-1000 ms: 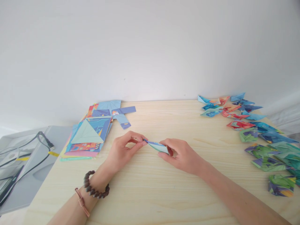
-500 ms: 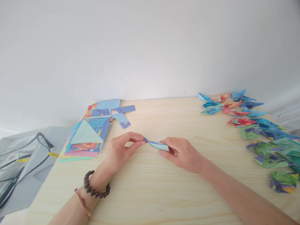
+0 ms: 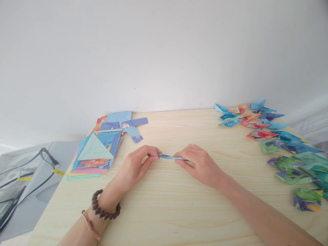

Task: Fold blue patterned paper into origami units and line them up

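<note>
A blue folded piece of paper (image 3: pixel 167 156) is stretched between my two hands over the middle of the wooden table (image 3: pixel 164 212). It is seen nearly edge-on, as a thin strip. My left hand (image 3: pixel 145 159) pinches its left end between thumb and fingertips. Thumb and fingers of my right hand (image 3: pixel 197 162) close on the other end, which they partly hide. On my left wrist are a dark bead bracelet (image 3: pixel 102 210) and a copper-coloured band (image 3: pixel 90 225).
At the left lies a stack of coloured paper sheets (image 3: pixel 94 150), with a folded blue paper cross (image 3: pixel 134 128) beside it. Several folded paper pieces (image 3: pixel 271 143) crowd the right side. Cables (image 3: pixel 48 164) run over a grey surface (image 3: pixel 58 152) left of the table. A white wall (image 3: pixel 164 54) stands behind.
The folded paper has turned from showing a pale light-blue face to a thin blue edge. Both hands keep their pinch on it, and the fingers of my right hand have shifted slightly.
</note>
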`<action>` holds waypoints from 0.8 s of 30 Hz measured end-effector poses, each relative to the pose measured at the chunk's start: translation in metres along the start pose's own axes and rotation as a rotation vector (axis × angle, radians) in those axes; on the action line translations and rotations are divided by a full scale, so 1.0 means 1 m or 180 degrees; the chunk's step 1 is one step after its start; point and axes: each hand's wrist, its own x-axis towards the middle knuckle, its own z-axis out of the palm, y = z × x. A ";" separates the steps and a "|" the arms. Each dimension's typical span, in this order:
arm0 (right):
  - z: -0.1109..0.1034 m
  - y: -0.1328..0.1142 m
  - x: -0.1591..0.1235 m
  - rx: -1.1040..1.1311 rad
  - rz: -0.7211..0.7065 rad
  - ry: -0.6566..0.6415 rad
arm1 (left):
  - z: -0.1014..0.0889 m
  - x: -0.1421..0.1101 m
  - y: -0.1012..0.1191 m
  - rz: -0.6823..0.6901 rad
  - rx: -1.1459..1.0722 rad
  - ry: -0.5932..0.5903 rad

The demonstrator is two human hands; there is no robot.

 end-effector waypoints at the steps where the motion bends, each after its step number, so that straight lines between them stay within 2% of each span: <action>1: 0.000 0.000 0.000 -0.0010 -0.0003 0.0007 | 0.001 0.000 -0.001 0.0040 0.0013 0.0059; 4: 0.001 -0.002 0.000 0.0007 0.0007 0.0018 | 0.005 -0.001 -0.005 0.0075 -0.0120 0.0339; 8: 0.004 -0.005 -0.003 0.0144 0.0081 -0.0007 | 0.011 -0.001 -0.009 -0.0178 -0.0819 0.0705; 14: 0.004 -0.007 -0.004 0.0417 0.0303 -0.0097 | 0.010 0.000 -0.010 -0.0476 -0.0809 0.0521; 18: 0.001 -0.009 -0.002 0.1034 0.0892 -0.0225 | 0.009 -0.002 -0.010 -0.0166 -0.0703 0.0529; 21: -0.003 -0.010 -0.001 0.1788 0.1354 -0.0345 | 0.007 -0.005 -0.008 0.0178 -0.0277 0.0723; 24: -0.006 -0.010 0.001 0.2317 0.1625 -0.0388 | 0.004 -0.006 -0.008 0.0625 0.0253 0.0956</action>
